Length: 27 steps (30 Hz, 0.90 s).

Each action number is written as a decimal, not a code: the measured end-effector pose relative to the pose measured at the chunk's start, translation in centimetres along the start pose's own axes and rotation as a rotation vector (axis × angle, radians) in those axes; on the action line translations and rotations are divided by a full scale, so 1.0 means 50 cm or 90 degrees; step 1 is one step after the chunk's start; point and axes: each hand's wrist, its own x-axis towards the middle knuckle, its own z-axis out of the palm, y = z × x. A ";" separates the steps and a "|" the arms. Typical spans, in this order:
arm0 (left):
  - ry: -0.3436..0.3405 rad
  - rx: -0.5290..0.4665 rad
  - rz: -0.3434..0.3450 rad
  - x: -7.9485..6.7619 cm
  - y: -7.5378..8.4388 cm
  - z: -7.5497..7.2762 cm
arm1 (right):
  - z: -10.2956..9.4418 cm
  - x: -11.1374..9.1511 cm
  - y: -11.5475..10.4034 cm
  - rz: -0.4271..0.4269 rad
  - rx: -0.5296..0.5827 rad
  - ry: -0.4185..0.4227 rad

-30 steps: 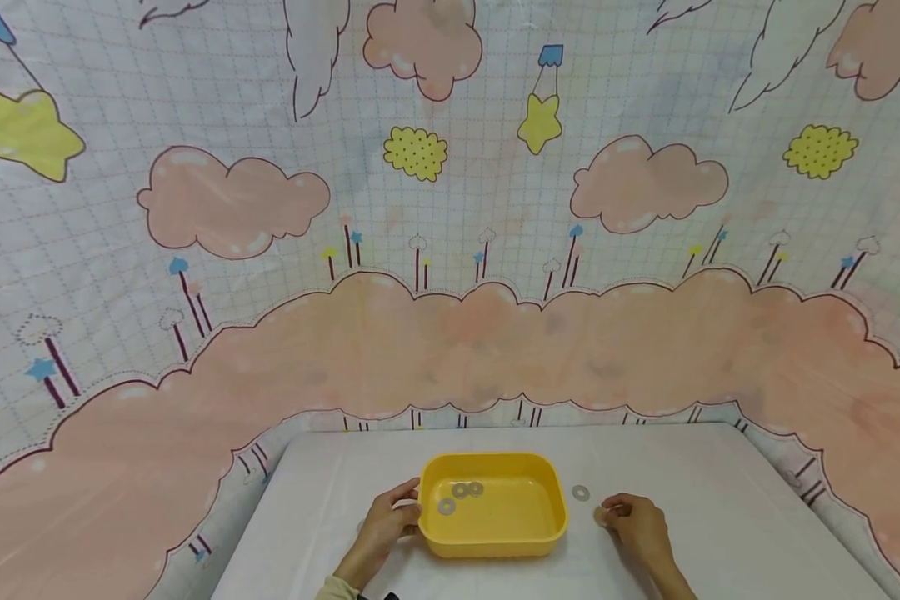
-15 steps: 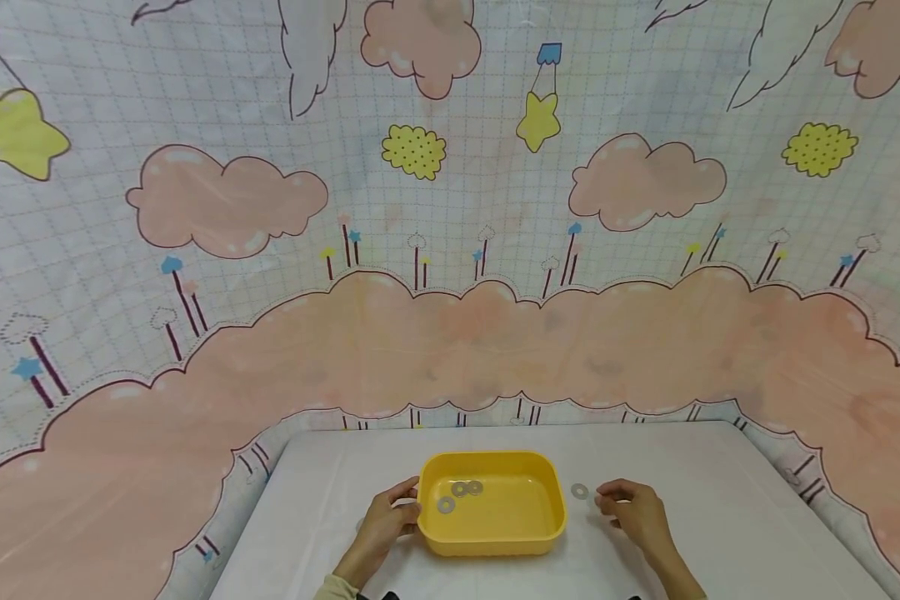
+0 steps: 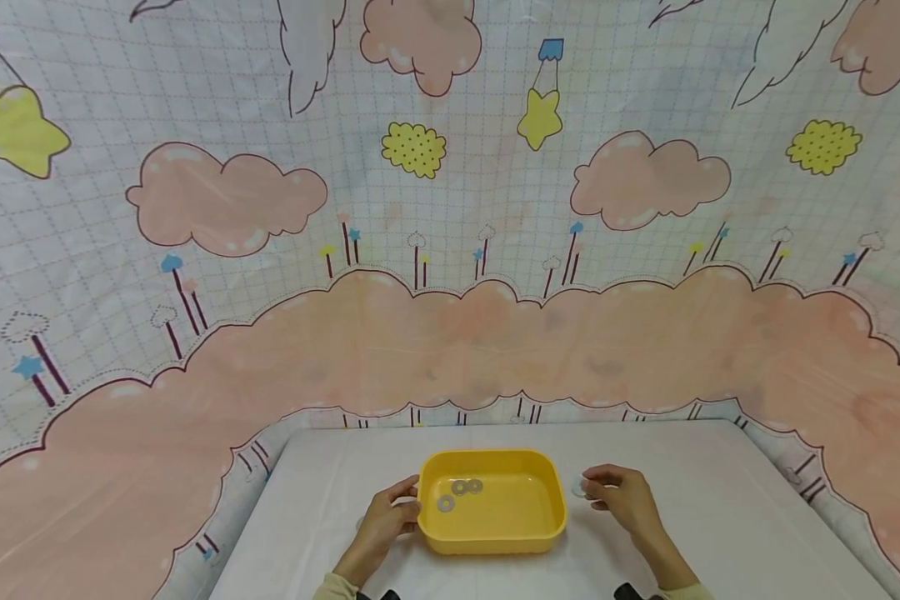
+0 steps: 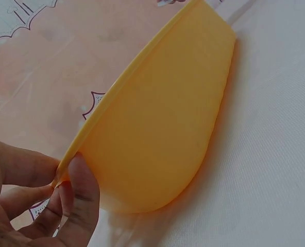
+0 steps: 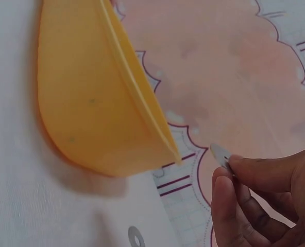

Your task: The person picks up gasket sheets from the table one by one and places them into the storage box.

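Observation:
My left hand (image 3: pixel 378 525) grips the left rim of a yellow plastic tray (image 3: pixel 495 546), thumb on the outer wall in the left wrist view. Inside the tray, towards its left end, lie three flat grey washers (image 3: pixel 446 503). Just right of the tray, my right hand (image 3: pixel 626 500) pinches one washer (image 5: pixel 220 156) on edge between thumb and fingers, raised off the table in the right wrist view. Another washer (image 5: pixel 136 236) lies flat on the table below it.
A white cloth covers the table (image 3: pixel 720 517). Part of a washer (image 3: pixel 359 523) shows at the left of my left hand. Behind the table hangs a backdrop (image 3: pixel 495 342) printed with clouds and stars.
My right hand has lifted a washer from the table and moved up and left towards the tray, now overlapping the other loose washer's place. My left hand has stayed on the rim.

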 end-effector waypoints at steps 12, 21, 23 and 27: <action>0.007 0.001 -0.002 -0.008 0.017 0.002 | 0.045 0.004 -0.034 0.004 0.065 -0.028; 0.010 -0.002 -0.001 0.012 -0.009 -0.003 | 0.094 0.011 -0.048 0.003 0.109 -0.066; 0.010 -0.001 -0.002 0.011 -0.008 -0.002 | 0.103 0.012 -0.051 0.005 0.119 -0.075; 0.011 0.001 -0.003 0.009 -0.005 -0.002 | 0.123 0.013 -0.055 0.014 0.127 -0.082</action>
